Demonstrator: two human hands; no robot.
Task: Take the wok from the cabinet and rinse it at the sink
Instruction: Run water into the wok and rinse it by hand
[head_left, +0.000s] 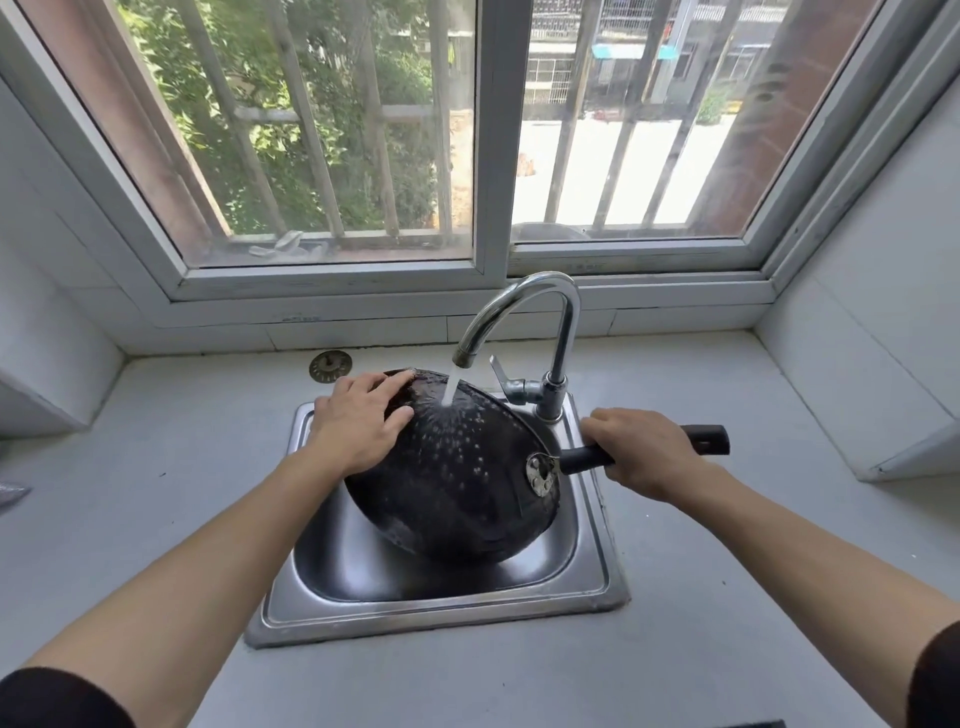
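The right hand (641, 451) was curled round the straight black handle (709, 439) of the round black metal wok (457, 483), while the left hand (358, 421) lay flat on the wok's domed underside with fingers straight and spread. The wok was turned bottom up and tilted, resting in the square stainless steel sink (592, 577) (its far rim raised above the basin). A stream of water (450, 387) fell from the curved chrome tap (524, 312) behind the sink onto the wok's back, scattering droplets across it. A round metal drain strainer (330, 366) lay on the pale grey bench (156, 467) just beyond the sink's far left corner.
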